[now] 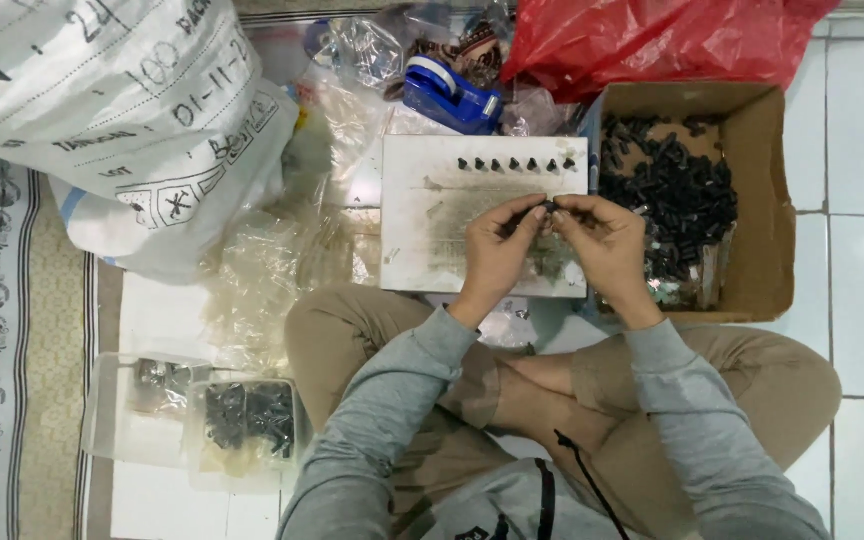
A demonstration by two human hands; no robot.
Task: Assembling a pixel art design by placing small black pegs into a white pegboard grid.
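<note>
Two hands meet over a white board, pinching one small black part between them.

Left hand [497,252] and right hand [602,240] each close fingertips on the small black part [548,207], held just above the middle of the white board [422,230]. Seven like black pieces [512,164] stand in a row along the board's far edge. Beside the board's right edge, a cardboard box [762,200] holds a heap of black parts. A blue tape dispenser [450,95] lies beyond the far edge, near a red plastic bag [652,40].
</note>
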